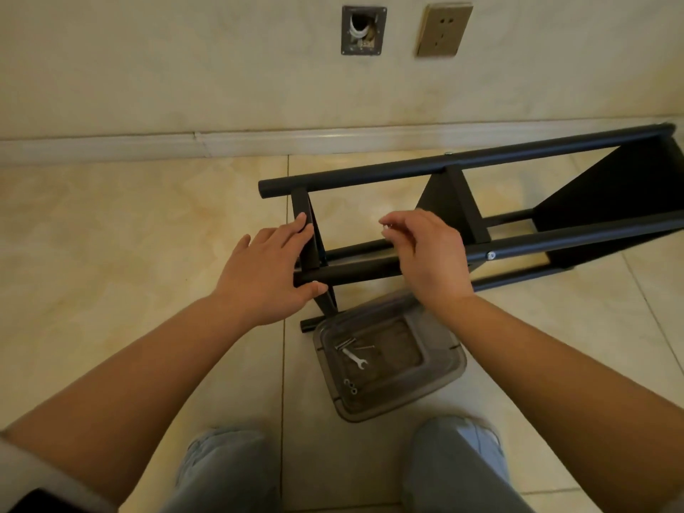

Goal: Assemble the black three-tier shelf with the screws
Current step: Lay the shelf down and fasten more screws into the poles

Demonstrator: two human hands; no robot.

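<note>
The black three-tier shelf (481, 161) lies on its side on the tiled floor, its tubes running from centre left to far right. My left hand (266, 268) holds its near left end: the fingers lie on the end shelf panel (309, 231) and the thumb is under the near tube (355, 272). My right hand (425, 249) hovers over that tube, its fingertips pinching a small silver screw (388, 226). A screw head (491, 255) sits in the near tube to the right.
A clear plastic tray (436, 379) on the floor in front of the shelf holds screws, a small wrench (355, 359) and washers. My knees in jeans are at the bottom. The wall with a socket (444, 29) and an open box stands behind.
</note>
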